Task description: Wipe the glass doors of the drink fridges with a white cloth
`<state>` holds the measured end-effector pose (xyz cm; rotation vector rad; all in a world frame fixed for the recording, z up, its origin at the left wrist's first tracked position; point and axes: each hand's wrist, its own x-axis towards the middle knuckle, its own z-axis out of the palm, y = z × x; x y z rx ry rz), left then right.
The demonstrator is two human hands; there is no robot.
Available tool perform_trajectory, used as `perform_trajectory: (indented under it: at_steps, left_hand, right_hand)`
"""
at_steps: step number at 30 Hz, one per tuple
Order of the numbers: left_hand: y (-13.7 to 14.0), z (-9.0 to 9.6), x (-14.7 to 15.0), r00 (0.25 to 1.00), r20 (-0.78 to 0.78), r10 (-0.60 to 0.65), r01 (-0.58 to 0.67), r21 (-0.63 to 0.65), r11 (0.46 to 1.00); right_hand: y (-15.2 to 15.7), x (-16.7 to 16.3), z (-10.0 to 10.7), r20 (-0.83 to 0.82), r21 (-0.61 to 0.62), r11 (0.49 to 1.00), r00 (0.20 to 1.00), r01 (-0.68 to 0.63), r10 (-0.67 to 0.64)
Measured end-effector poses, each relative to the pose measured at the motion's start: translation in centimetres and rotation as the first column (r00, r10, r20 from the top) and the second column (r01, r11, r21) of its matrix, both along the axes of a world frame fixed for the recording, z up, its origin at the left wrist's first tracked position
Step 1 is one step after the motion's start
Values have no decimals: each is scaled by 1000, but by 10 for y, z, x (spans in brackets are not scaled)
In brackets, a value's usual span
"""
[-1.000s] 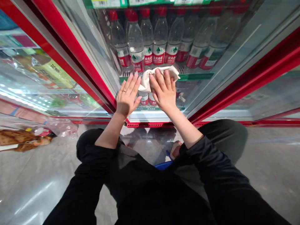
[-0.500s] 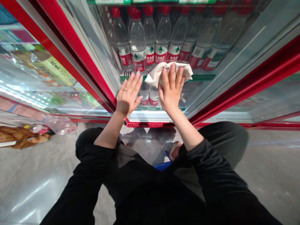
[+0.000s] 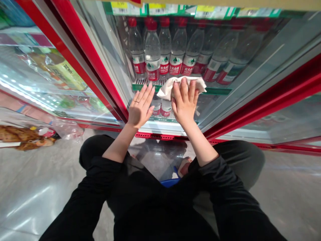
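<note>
My left hand [image 3: 140, 107] lies flat against the glass door [image 3: 218, 103] of a drinks fridge, fingers stretched out and nothing in it. To its right, my right hand [image 3: 185, 102] holds a crumpled white cloth [image 3: 167, 89] against the same glass, with its fingers laid over the fabric. Behind the pane stand several clear water bottles [image 3: 152, 50] with red caps and red-and-white labels. The cloth overlaps the green shelf edge [image 3: 217, 91], and more bottles show partly on the shelf below.
Red door frames [image 3: 265, 100] flank the pane. Price tags [image 3: 173, 9] line a shelf at the top. A clear plastic bag [image 3: 69, 129] and a brown patterned item [image 3: 17, 137] lie on the floor at left. Something blue [image 3: 170, 182] shows between my knees.
The view has tilted up, so the price tags at the top now show more fully. Both hands keep nearly the same place on the glass, the right still on the cloth.
</note>
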<state>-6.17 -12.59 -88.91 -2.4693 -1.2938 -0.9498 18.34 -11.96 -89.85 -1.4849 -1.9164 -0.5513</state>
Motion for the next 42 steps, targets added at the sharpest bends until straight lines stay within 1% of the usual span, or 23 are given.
perform_trajectory:
  at_steps: [3,4,5,6,9,10,12,15,17,19,20,23,25,26,28,30,33,35,37,39,42]
  left_hand:
    - [-8,-4,5,999,14,50,-50,0,999]
    - [-10,-5,8,998,17,66,-66,1,998]
    - [-12,-5,10,997,20,78,-79,4,997]
    - [-13,-5,13,996,23,86,-86,7,996]
    - [-14,1,25,996,27,89,-90,15,996]
    - [-13,4,30,996,22,91,-91,18,996]
    - [-12,11,41,994,9,110,-110,33,993]
    - [-9,17,57,986,-9,164,-163,67,984]
    - [-7,18,63,979,-27,200,-197,80,977]
    - [-6,17,65,970,-52,236,-231,80,970]
    - [-5,15,65,966,-63,250,-244,82,966]
    - [-3,12,64,959,-92,267,-259,89,962]
    - [-1,10,63,959,-97,266,-258,88,962]
    - [0,10,63,960,-93,264,-257,83,963]
    - [0,8,63,964,-76,254,-250,61,966]
    - [1,7,65,967,-62,248,-247,35,968]
    - [0,6,67,962,-54,268,-267,30,963]
    - [0,6,69,961,-41,275,-273,37,961]
    - [0,6,70,963,-22,269,-268,26,963]
    - [0,6,71,962,3,274,-274,0,962]
    - [-2,6,74,963,56,262,-259,-54,964]
  right_hand:
    - [-2,10,-3,85,-58,981,979,-183,187]
    - [-3,18,-7,95,-78,972,969,-220,227]
    - [-5,28,-12,91,-86,970,967,-229,237]
    - [-7,39,-16,73,-79,976,976,-201,207]
    - [-10,61,-20,-25,-37,999,1000,-18,17]
    - [-10,62,-17,-51,-25,999,998,33,-34]
    - [-9,57,-7,-72,-15,997,994,81,-82]
    - [-7,39,9,-30,-59,998,999,33,-35]
    - [-9,33,12,14,-106,994,999,-35,37]
    - [-13,35,6,32,-144,986,996,-82,88]
    - [-15,40,1,26,-158,984,995,-87,92]
    - [-17,56,-16,-32,-162,986,999,-42,37]
    - [-14,60,-19,-72,-128,992,997,1,-10]
    - [-11,59,-17,-86,-103,995,996,19,-28]
    - [-6,53,-6,-92,-58,998,995,37,-43]
    - [-4,47,8,-61,-49,999,998,12,-15]
    - [-7,53,24,43,-130,986,993,-106,112]
    - [-10,68,27,108,-211,960,971,-185,211]
    - [-12,86,26,142,-271,938,955,-216,261]
    - [-12,97,25,145,-281,940,959,-194,242]
    - [-11,96,25,113,-238,964,982,-123,153]
